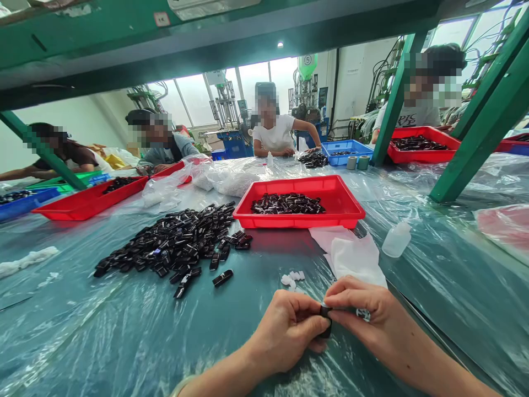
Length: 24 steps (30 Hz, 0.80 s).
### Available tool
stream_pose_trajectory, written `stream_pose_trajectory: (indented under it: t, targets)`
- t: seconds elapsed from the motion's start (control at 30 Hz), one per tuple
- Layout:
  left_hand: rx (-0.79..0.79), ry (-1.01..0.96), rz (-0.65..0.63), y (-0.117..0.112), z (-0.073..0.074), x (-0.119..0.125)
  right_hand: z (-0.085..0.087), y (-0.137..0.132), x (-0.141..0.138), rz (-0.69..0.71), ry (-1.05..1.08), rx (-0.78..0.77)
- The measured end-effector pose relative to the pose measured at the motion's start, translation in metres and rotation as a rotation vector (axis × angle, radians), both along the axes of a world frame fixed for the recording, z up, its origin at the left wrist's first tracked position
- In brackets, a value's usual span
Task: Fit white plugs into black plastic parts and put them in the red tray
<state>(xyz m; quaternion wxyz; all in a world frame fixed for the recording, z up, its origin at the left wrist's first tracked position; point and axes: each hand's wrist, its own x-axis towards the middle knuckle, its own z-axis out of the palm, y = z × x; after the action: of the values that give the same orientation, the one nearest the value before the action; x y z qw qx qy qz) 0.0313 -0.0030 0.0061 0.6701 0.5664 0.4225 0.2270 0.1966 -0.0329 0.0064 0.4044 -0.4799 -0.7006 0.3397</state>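
**Left hand (285, 331) and right hand (359, 309) pinched a small glossy black plastic part (325, 320) over the worktop (61, 331)**

Both hands were closed in a narrow pinch, holding the part between them at the fingertips. It sat where the two hands met, with its long axis roughly upright in view, and neither hand was clearly nearer. The right hand's fingertips (336, 309) pressed on its upper end while the left hand's fingers curled around its side. A small speckled white-and-dark piece (363, 314) showed at the right hand, though what it was could not be made out.

Forward and to the left, closer to the left hand, lay a loose heap of glossy black plastic parts (169, 245), with one lone black part (222, 278) just off its edge. Straight ahead, a shallow red plastic tray (297, 222) held a smaller batch of black parts (287, 204). Below it lay a crumpled white cloth (355, 259), and to its right a translucent plastic squeeze bottle (397, 240). Small white scraps (291, 278) sat near the hands.

Clear plastic sheeting (475, 187) covered the worktop, which stood on green steel legs (483, 110). Across it, a co-worker in a white T-shirt (273, 135) sat near a blue plastic tray (346, 151), with blue-based machines (231, 138) and bright windows (198, 99) behind.
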Motion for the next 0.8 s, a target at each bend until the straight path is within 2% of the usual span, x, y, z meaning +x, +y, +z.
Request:
stream_pose_trajectory:
  t: [0.17, 0.3, 0.5, 0.6, 0.7, 0.8]
  targets:
    - [0.032, 0.012, 0.006, -0.001, 0.0, 0.0, 0.0, 0.0, -0.001, -0.009, 0.019, -0.017]
    - [-0.048, 0.002, -0.008, 0.004, 0.002, 0.0, 0.001, 0.0, 0.0, 0.019, 0.03, -0.034]
    - [-0.1, -0.114, 0.027, 0.012, 0.007, -0.006, -0.004, 0.0, 0.002, -0.04, 0.12, -0.238]
    - [-0.138, -0.167, 0.021, 0.014, 0.008, -0.007, -0.007, 0.0, 0.001, -0.007, 0.186, -0.328]
    - [-0.149, -0.172, 0.015, 0.013, 0.008, -0.007, -0.007, -0.001, 0.0, 0.03, 0.186, -0.328]
    - [-0.11, -0.147, -0.009, 0.012, 0.009, -0.008, -0.005, -0.002, -0.001, 0.002, 0.084, -0.264]
